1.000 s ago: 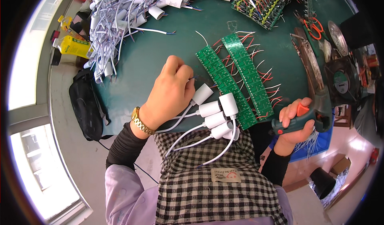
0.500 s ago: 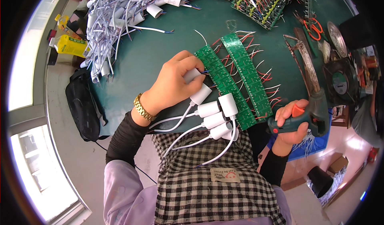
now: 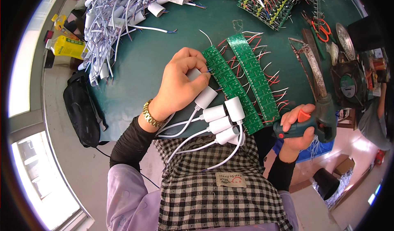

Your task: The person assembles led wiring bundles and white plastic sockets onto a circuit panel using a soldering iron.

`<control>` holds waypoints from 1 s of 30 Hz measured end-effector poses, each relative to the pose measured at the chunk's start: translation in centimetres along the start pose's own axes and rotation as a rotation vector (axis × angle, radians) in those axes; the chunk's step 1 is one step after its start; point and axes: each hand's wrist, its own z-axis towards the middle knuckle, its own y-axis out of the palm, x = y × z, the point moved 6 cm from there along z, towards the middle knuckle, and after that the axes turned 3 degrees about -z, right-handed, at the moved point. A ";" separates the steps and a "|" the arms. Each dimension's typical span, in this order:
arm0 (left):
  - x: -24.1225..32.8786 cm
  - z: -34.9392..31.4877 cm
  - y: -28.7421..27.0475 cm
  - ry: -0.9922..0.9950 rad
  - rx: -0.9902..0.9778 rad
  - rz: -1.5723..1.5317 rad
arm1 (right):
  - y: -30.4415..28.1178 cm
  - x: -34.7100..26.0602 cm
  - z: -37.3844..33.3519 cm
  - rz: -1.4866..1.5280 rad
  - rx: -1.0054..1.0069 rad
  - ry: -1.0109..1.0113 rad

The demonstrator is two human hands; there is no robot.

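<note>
My left hand [image 3: 182,81] pinches a white cylindrical cap [image 3: 194,74]. Its thin blue wire end touches, or lies very close to, the left edge of the nearer green circuit board strip [image 3: 232,87]. My right hand [image 3: 298,126] grips a dark green soldering gun [image 3: 293,129], thumb and fingers wrapped round the handle by its orange trigger. The gun's long, worn metal front points away over the table, right of the second board strip [image 3: 253,75]. Several more white caps with cables, such as this cap [image 3: 214,113], lie against the boards' near left side.
A large heap of white corded caps [image 3: 119,21] covers the far left. Wired boards [image 3: 269,5] are stacked at the back. Orange-handled cutters [image 3: 322,29], a metal dish [image 3: 345,40] and a small fan [image 3: 349,85] stand right. Left are a yellow bottle [image 3: 69,47] and black bag [image 3: 81,110].
My left wrist has shifted slightly right, while its fingers keep the cap by the board's edge. My right hand and the soldering gun have barely moved.
</note>
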 end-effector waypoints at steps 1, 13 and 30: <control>-0.2 0.0 0.1 -0.002 0.000 -0.004 | 0.4 0.0 -0.2 -0.071 0.028 0.031; -0.5 0.4 0.8 -0.021 -0.091 0.188 | 4.5 0.2 -5.8 -0.266 -0.064 0.485; -0.6 0.2 0.8 0.051 -0.037 0.205 | 5.2 0.4 -5.7 -0.562 -0.130 0.388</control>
